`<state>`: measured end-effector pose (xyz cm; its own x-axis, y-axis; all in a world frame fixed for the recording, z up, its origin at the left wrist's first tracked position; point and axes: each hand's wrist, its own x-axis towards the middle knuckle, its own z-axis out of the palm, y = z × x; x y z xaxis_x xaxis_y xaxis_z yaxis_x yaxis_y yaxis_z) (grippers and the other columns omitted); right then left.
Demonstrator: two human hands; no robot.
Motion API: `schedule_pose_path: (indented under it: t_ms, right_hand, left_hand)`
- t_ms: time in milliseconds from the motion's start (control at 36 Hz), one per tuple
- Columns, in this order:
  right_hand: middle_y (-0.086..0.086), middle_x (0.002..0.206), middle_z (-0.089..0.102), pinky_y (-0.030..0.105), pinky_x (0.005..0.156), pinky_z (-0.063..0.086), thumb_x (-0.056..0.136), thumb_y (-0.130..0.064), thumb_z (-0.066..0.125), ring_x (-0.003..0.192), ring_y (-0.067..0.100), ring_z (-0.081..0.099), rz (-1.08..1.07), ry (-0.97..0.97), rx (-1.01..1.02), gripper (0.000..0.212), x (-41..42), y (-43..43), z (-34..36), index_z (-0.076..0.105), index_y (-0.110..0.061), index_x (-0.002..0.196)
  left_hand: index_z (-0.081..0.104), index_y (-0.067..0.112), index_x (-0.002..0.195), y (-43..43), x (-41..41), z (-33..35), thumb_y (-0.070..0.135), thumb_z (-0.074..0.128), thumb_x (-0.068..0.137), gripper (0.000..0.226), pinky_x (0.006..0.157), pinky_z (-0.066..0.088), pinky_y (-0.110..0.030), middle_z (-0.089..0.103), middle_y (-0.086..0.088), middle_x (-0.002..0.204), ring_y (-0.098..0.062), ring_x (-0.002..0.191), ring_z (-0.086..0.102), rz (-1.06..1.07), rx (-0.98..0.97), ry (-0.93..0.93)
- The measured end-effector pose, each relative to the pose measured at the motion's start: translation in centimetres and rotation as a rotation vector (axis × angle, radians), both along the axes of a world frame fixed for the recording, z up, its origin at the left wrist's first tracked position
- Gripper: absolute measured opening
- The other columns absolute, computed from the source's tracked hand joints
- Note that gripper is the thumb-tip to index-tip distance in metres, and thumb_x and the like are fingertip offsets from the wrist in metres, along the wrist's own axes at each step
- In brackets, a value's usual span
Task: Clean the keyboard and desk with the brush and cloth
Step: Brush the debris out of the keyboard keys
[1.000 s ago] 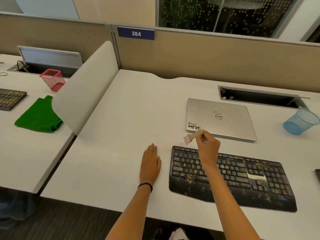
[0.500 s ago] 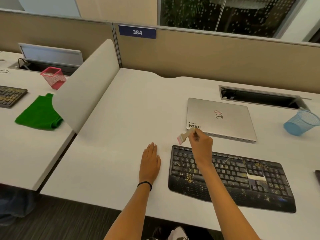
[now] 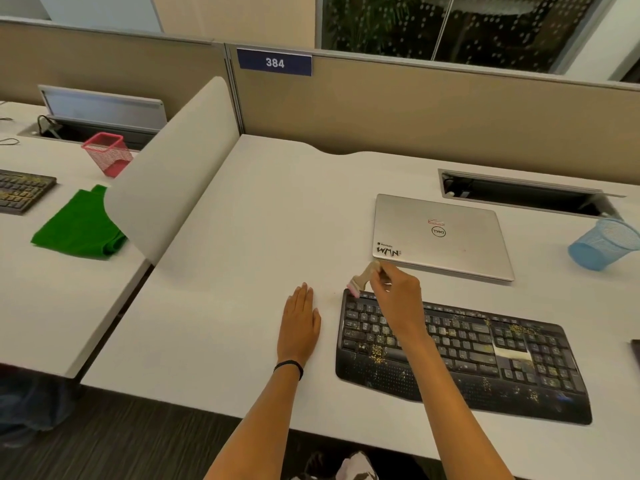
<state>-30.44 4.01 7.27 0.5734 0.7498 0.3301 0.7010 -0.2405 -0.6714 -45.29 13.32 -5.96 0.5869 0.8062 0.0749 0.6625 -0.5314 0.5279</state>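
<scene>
Pink-bristled small wooden brush (image 3: pixel 363 278) pinched in right hand (image 3: pixel 398 299), bristles at black crumb-strewn keyboard's (image 3: pixel 485 362) top-left corner; left hand (image 3: pixel 299 323) flat, fingers straight, on white desk (image 3: pixel 242 271).

The right hand (image 3: pixel 398 299) hides most of the handle of the small tan brush with pink bristles (image 3: pixel 362 278). Blur leaves it unclear whether the bristles touch the far left corner of the black curved-front keyboard (image 3: pixel 485 358). The right forearm covers a slanting band of its keys, and the key legends are too small to read. The green folded cloth (image 3: pixel 79 226) is partly hidden behind the curved white divider panel (image 3: pixel 173 174). A second dark keyboard (image 3: pixel 20 194) is cut by the left edge and the blue mesh cup (image 3: pixel 602 244) by the right, where a dark sliver (image 3: pixel 636 351) cannot be identified.
</scene>
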Motion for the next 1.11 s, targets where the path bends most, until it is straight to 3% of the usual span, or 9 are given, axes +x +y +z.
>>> schedule_pose_path:
  t_ms: [111, 222, 361, 611, 722, 806, 917, 1028, 1111]
  right_hand:
    - [0.003, 0.079, 0.068, 0.025, 0.068, 0.056, 0.092, -0.016, 0.055, 0.071, 0.011, 0.063, 0.079, 0.019, -0.072, 0.014, -0.1, -0.3, -0.4, 0.066, -0.008, 0.098]
    - [-0.002, 0.085, 0.066, 0.010, 0.070, 0.050, 0.092, -0.013, 0.056, 0.076, 0.008, 0.061, 0.081, 0.126, -0.047, 0.015, 0.1, -0.2, -0.4, 0.066, -0.010, 0.103]
    - [-0.002, 0.087, 0.066, 0.005, 0.071, 0.046, 0.092, -0.013, 0.055, 0.078, 0.006, 0.061, 0.100, 0.129, -0.062, 0.017, 0.3, -0.5, -0.5, 0.065, -0.010, 0.105]
    - [0.000, 0.093, 0.068, 0.016, 0.072, 0.052, 0.092, -0.013, 0.055, 0.084, 0.010, 0.064, 0.166, 0.104, -0.078, 0.017, 0.3, -0.3, -0.5, 0.064, -0.010, 0.106]
    - [0.002, 0.090, 0.068, 0.008, 0.067, 0.045, 0.092, -0.011, 0.055, 0.079, 0.008, 0.061, 0.206, 0.133, -0.106, 0.016, 0.2, -0.5, -0.6, 0.064, -0.008, 0.105]
    - [0.002, 0.089, 0.069, 0.014, 0.070, 0.052, 0.091, -0.009, 0.056, 0.077, 0.009, 0.063, 0.124, 0.116, -0.020, 0.017, 0.3, -0.8, -0.5, 0.064, -0.006, 0.106]
    - [0.004, 0.078, 0.069, 0.010, 0.059, 0.047, 0.090, -0.010, 0.056, 0.067, 0.011, 0.063, 0.018, -0.017, -0.020, 0.014, 0.4, -1.4, -0.8, 0.066, -0.004, 0.099]
    - [0.002, 0.084, 0.068, 0.008, 0.071, 0.050, 0.090, -0.010, 0.057, 0.074, 0.008, 0.063, 0.063, 0.039, -0.024, 0.017, 0.0, -1.7, -0.5, 0.066, -0.005, 0.103]
    - [-0.002, 0.085, 0.066, 0.006, 0.071, 0.048, 0.090, -0.009, 0.057, 0.075, 0.008, 0.062, 0.091, 0.084, 0.008, 0.018, 0.2, -1.9, 0.0, 0.065, -0.006, 0.106]
  left_hand:
    - [0.021, 0.010, 0.149, 0.0, 0.0, -0.1, 0.021, 0.031, 0.101, 0.050, 0.116, -0.004, -0.022, 0.016, -0.004, 0.157, -0.015, 0.145, 0.010, -0.007, 0.013, 0.008]
    - [0.022, 0.009, 0.148, 0.1, -0.1, -0.1, 0.021, 0.032, 0.101, 0.050, 0.115, -0.004, -0.022, 0.017, -0.005, 0.157, -0.016, 0.145, 0.011, -0.010, 0.011, 0.016]
    - [0.022, 0.009, 0.148, 0.1, -0.1, -0.2, 0.021, 0.032, 0.101, 0.050, 0.114, -0.006, -0.021, 0.017, -0.005, 0.157, -0.015, 0.145, 0.011, -0.009, 0.021, 0.031]
    - [0.020, 0.010, 0.149, 0.1, -0.1, -0.2, 0.022, 0.031, 0.101, 0.050, 0.114, -0.007, -0.020, 0.016, -0.004, 0.157, -0.015, 0.145, 0.009, -0.008, 0.022, 0.026]
    - [0.021, 0.009, 0.148, 0.1, -0.1, -0.2, 0.021, 0.032, 0.101, 0.050, 0.115, -0.006, -0.021, 0.016, -0.005, 0.157, -0.016, 0.145, 0.010, -0.008, 0.024, 0.021]
    - [0.022, 0.008, 0.148, 0.1, -0.1, 0.0, 0.020, 0.032, 0.101, 0.050, 0.114, -0.005, -0.022, 0.018, -0.006, 0.156, -0.017, 0.145, 0.012, -0.011, 0.031, 0.016]
    - [0.022, 0.007, 0.148, -0.1, -0.1, 0.2, 0.019, 0.031, 0.101, 0.049, 0.114, -0.006, -0.021, 0.017, -0.007, 0.156, -0.018, 0.145, 0.011, -0.011, 0.038, 0.012]
    - [0.022, 0.008, 0.148, 0.0, -0.1, 0.1, 0.019, 0.032, 0.101, 0.049, 0.114, -0.006, -0.021, 0.018, -0.007, 0.156, -0.018, 0.145, 0.012, -0.006, 0.031, 0.013]
    - [0.023, 0.008, 0.148, -0.1, -0.2, 0.1, 0.019, 0.032, 0.101, 0.049, 0.114, -0.007, -0.020, 0.017, -0.006, 0.157, -0.017, 0.145, 0.011, -0.004, 0.021, 0.014]
